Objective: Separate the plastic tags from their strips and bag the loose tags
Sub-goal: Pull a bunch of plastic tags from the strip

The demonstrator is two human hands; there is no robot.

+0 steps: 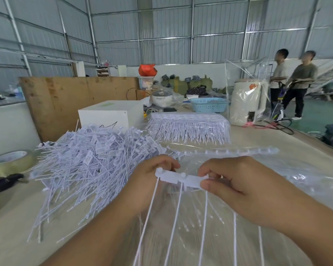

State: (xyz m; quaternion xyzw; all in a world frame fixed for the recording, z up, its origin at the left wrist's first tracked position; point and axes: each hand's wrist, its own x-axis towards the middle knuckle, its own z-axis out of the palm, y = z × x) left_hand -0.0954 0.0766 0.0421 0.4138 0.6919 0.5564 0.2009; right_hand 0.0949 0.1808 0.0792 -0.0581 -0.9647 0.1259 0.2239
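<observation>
- While both hands are working just below the middle of the view, a roll of tape [12, 160] is lying at nine o'clock on the table [12, 233], well apart from the work.
- Spreading from nine o'clock toward the centre, a heap of loose tags [88, 162] is piling up on the table, touching the near edge of a clear plastic sheet [296, 181]; whether that sheet is the bag, I cannot tell.
- Sitting just left of centre, the left hand [152, 181] is curling its fingers round the left end of a short strip of tags [181, 179], pinching it from above.
- Hanging between the two hands, the strip is carrying a few joined tags, their thin tails trailing down toward six o'clock.
- Closing on the strip's right end, the right hand [238, 189] is pinching the outermost tag between thumb and forefinger.
- Lying at one o'clock beyond the hands, a stack of unbroken strips [188, 127] is waiting, and a bare spine [233, 151] is resting just beyond the right hand.
- Judging from the grip, the step in hand is snapping one tag off the strip; bagging is looking far off.
- Next, the right hand is likely needing a sharp twist or bend at the joint while the left is holding firm, then a drop onto the heap.
</observation>
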